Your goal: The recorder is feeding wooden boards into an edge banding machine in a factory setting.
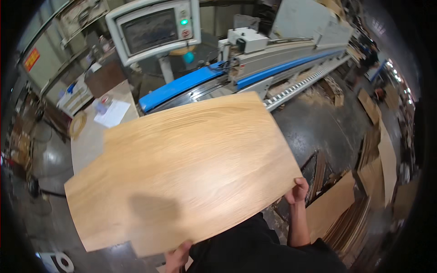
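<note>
Head view. Your board [191, 168] lies on the near side of the machine [273, 58]; contact between them cannot be told. Your left hand [180, 255] and right hand [298, 190] clamp the edge away from the machine, fingers mostly hidden beneath. To hold well, you should keep it level, grips wide. Count: one board, one machine, two hands, two blue bars [182, 85] along the machine, one screen [150, 31] left of it.

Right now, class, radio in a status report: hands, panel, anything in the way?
Left hand on near edge, right hand at near right corner. Wooden panel in both, notched toward the left. Machine beyond its far edge; contact unclear.
</note>
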The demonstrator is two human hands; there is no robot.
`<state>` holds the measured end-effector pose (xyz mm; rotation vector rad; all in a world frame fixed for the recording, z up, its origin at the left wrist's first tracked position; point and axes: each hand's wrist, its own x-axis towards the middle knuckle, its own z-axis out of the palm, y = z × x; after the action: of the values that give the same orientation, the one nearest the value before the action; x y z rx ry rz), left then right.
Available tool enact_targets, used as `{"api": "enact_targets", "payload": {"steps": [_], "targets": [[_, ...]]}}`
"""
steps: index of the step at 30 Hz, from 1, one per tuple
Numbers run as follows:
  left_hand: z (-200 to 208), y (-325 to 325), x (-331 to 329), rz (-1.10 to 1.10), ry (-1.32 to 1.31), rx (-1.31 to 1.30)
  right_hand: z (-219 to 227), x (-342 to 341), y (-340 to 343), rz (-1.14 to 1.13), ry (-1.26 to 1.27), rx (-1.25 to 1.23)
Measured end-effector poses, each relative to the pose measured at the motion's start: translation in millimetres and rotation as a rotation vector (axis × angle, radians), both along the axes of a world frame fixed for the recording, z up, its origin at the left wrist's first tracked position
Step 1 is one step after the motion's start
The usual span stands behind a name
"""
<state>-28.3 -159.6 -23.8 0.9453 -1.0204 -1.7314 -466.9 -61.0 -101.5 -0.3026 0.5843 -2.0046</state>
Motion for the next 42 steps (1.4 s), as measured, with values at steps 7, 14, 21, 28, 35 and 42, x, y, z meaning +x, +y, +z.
{"api": "enact_targets", "payload": {"steps": [7, 14, 21, 28, 35, 42], "targets": [[-70.7, -40.9, -123.8, -0.066, 0.091, 0.223, -58.2, -94.6, -3.1, -0.012, 0.039, 0.051], [-129.6, -64.5, -202.7, 0.192, 0.233, 0.314, -74.3, -170.5, -75.1, 0.063, 0.039, 0.135], [-194.6, -114.2, -219.3, 0.398, 0.385, 0.241, -112.1, -189.4, -186.4, 0.246, 0.049, 0.156], [-208.1, -161.4, -210.6, 0.341, 0.378, 0.270, -138.0, -174.6, -250.7, 0.342, 0.008, 0.170], [-216.2, -210.5, -220.4, 0.393, 0.602, 0.283, -128.0, -143.0, -289.2, 0.190, -0.293, 0.230], [-232.4, -218.3, -224.7, 0.480, 0.540, 0.440, -109.6, -111.7, -308.0, 0.072, -0.290, 0.545]]}}
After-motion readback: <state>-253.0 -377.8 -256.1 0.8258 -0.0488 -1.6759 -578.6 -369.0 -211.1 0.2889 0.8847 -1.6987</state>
